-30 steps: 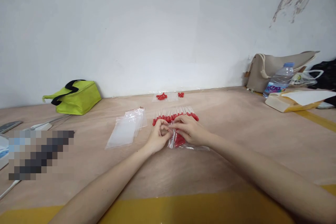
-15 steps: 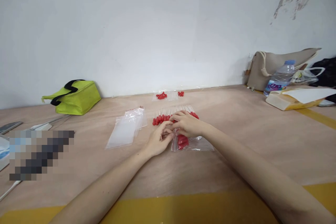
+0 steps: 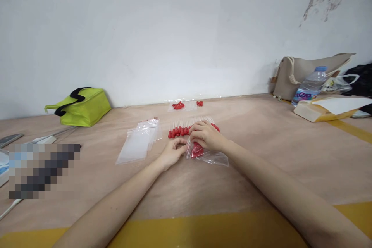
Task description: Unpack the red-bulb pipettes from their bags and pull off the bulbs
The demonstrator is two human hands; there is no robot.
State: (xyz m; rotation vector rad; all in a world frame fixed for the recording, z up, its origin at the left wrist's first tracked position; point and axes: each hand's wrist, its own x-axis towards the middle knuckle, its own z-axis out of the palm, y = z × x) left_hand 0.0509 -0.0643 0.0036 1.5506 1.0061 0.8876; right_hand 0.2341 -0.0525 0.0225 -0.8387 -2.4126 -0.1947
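Note:
A clear zip bag (image 3: 213,157) with red pieces (image 3: 197,150) inside lies between my hands. My left hand (image 3: 173,154) is closed on the bag's left edge, thumb and fingers pinching near its opening. From the right, my right hand (image 3: 207,135) closes over the bag's upper part, its fingertips curled down and partly hidden. Just beyond them lies a row of thin pale sticks with red ends (image 3: 178,131), partly covered by my right hand. To the left rests a fanned stack of empty clear zip bags (image 3: 136,143).
At the back by the wall lie another clear bag with red pieces (image 3: 178,105) and a few loose red pieces (image 3: 200,103). A lime green bag (image 3: 85,106) stands back left. Back right are a beige bag (image 3: 290,77), a water bottle (image 3: 308,87) and a yellow-white packet (image 3: 325,109).
The zip bag has shifted slightly left and up, drawn under my right hand. My left hand has moved a little left, with its fingers less curled.

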